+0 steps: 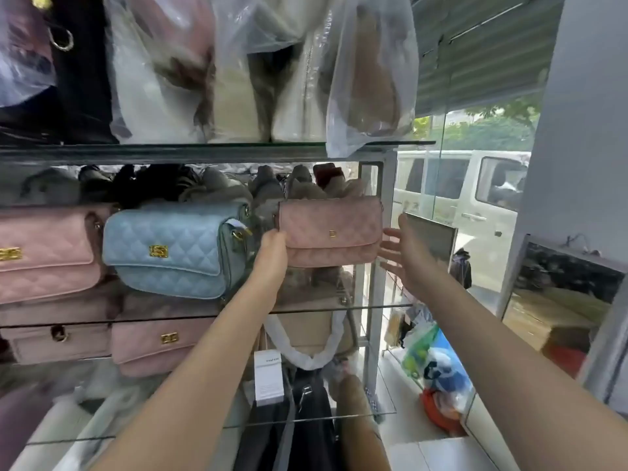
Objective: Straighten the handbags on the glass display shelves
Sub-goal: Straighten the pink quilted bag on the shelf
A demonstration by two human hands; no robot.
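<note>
Pink and soft-looking, a small pink quilted handbag with a gold clasp (331,231) was at the right end of the middle glass shelf (373,306); it was upright with its front facing out, and it looked lifted a little above the glass. The left hand (272,248) held the bag at its lower left corner, with the fingers curled round the edge. The right hand (407,253) was just beside the bag's right end; its fingers were straight and spread apart, and I could not tell if they touched the bag.

A light blue quilted handbag with a gold buckle (170,249) sat just to the left on the same shelf, tipped a bit; the left hand was between the two bags. Further left was a bigger pink quilted handbag (44,253), cut off by the edge of the view.

On the upper glass shelf (204,153) stood bags wrapped in clear plastic (153,62). Under the middle shelf lay a flat pink bag with a gold clasp (159,341), and near it a white paper tag (268,375). Through the window on the right a white van (475,198) was outside.
</note>
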